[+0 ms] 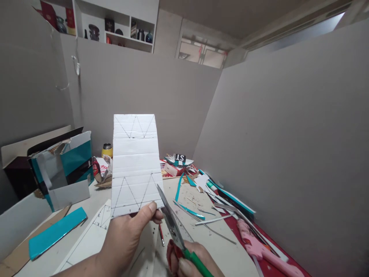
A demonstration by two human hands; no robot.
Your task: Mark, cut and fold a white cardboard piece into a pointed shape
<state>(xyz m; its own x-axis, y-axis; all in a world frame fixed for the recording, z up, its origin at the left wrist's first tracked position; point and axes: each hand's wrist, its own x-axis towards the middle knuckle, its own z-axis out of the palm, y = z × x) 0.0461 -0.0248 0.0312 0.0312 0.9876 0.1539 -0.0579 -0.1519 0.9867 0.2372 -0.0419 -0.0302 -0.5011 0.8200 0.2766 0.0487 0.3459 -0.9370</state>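
Grey walls (138, 77) are rising behind a white, rectangular, ribbed cardboard sheet (135, 157) bearing dark zigzags. The left hand (123, 234) is pinching its bottom edge; below its lower right corner, the right hand (201, 252) is gripping green-handled metal scissors (175, 231). The sheet is looking light, stiffish, creasable along its ribs, probably favouring flat edge holds.

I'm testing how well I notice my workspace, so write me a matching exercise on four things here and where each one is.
Things:
1. White card
2. Scissors
3. Yellow jar
4. Pink glue gun

Places:
A. Lying in the right foreground
B. Held up in the left hand
C. In the grip of the right hand
D. At the back, seen just left of the card

Right pairs: 1-B, 2-C, 3-D, 4-A
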